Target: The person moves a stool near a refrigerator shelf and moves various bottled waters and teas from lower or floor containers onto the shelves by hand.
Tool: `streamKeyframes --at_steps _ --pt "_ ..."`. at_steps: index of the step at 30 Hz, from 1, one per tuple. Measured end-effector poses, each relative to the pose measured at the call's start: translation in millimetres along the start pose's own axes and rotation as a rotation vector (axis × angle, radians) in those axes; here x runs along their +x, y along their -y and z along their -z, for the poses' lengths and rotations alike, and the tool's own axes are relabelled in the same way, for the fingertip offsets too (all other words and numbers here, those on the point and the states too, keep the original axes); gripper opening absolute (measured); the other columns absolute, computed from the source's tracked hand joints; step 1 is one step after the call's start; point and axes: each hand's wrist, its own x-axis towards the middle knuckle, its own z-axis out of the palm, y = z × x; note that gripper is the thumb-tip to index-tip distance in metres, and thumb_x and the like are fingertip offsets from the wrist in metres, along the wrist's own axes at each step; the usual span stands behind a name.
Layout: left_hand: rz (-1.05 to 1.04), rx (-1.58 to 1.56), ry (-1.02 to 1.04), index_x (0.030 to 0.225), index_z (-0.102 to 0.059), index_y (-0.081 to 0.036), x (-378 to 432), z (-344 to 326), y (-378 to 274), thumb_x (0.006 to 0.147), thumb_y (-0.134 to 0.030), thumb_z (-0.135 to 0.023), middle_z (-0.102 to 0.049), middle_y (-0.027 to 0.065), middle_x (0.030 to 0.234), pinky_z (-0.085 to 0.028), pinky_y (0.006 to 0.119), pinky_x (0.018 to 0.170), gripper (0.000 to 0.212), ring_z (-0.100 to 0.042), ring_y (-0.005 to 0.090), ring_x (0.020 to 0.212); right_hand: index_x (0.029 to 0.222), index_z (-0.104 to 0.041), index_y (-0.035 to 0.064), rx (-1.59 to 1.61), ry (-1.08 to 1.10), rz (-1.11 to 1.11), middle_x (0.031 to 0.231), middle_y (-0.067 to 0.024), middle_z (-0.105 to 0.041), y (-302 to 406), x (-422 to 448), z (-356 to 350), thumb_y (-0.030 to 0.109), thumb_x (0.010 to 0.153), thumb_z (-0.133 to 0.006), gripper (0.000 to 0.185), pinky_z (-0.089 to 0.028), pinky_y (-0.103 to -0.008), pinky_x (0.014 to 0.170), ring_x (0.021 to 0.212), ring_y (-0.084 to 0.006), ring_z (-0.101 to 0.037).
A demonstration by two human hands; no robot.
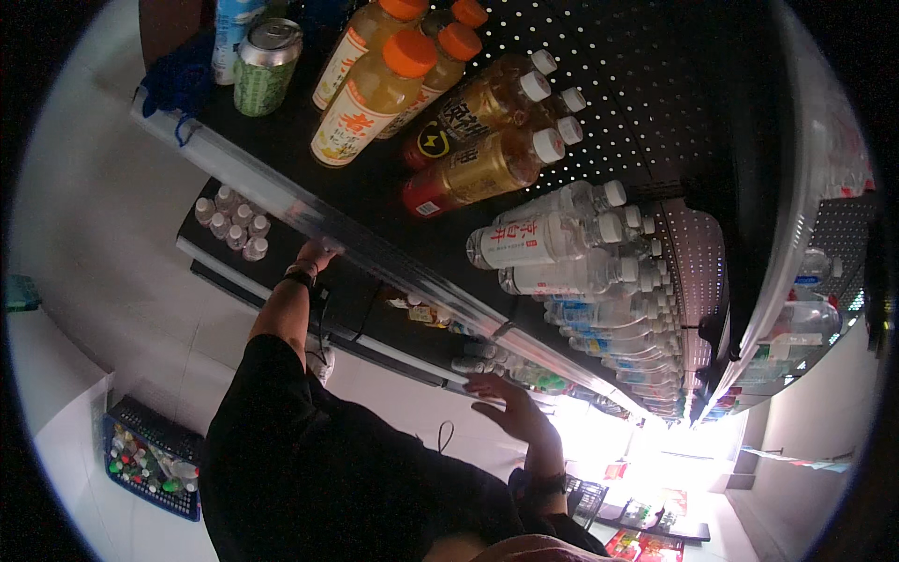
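My left hand (pixel 317 256) reaches to the clear front strip (pixel 295 211) of the black shelf. Its fingertips are partly hidden by that strip, so any grip is unclear. Several small bottles with pale caps (pixel 235 223) stand together on the lower shelf (pixel 200 242), left of this hand. My right hand (pixel 516 414) hangs in the air with fingers apart and nothing in it. Small bottles (pixel 481 358) on the lower level appear close to its fingertips. Above, the shelf holds orange-capped juice bottles (pixel 372 98), amber drink bottles (pixel 491 161) and clear water bottles (pixel 534 239).
A green can (pixel 268 67) and a blue carton (pixel 235 35) stand at the shelf's left end, beside blue cloth (pixel 175 81). A blue plastic crate (pixel 151 502) full of bottles sits on the floor. Another shelf edge (pixel 779 267) runs along the right. Bright light comes from the far end.
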Motion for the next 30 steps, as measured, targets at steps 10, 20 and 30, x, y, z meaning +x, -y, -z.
streamKeyframes --at_steps 10,20,30 --pt "0.099 -0.312 0.056 0.127 -0.063 -0.001 -155.5 141.9 6.6 0.093 -0.033 -0.074 -0.075 0.0167 0.100 -0.057 0.040 0.073 0.048 -0.074 0.0253 0.086 0.142 -0.055 0.0096 0.022 0.063 0.198 0.135 -0.0128 -0.064 55.4 62.7 -20.4 0.015 0.096 -0.073 0.050 -0.056 -0.0399 0.100 0.120 -0.0258 -0.066" --pt "0.190 -0.154 -0.112 0.122 -0.063 0.004 -294.8 264.7 47.1 0.096 -0.026 -0.072 -0.074 0.0206 0.109 -0.057 0.039 0.084 0.041 -0.072 0.0293 0.100 0.131 -0.063 0.0044 -0.027 -0.243 0.554 0.118 -0.0122 -0.072 162.3 16.3 32.5 0.006 0.094 -0.072 0.038 -0.058 -0.0340 0.090 0.105 -0.0229 -0.072" --pt "-0.210 -0.020 -0.052 0.123 -0.063 -0.004 -296.1 322.2 -113.6 0.096 -0.027 -0.071 -0.076 0.0151 0.101 -0.059 0.039 0.078 0.036 -0.075 0.0293 0.089 0.145 -0.050 -0.0022 0.022 -1.109 0.949 0.131 -0.0195 -0.064 259.6 -92.1 154.4 0.020 0.102 -0.058 0.048 -0.053 -0.0382 0.098 0.121 -0.0257 -0.064"
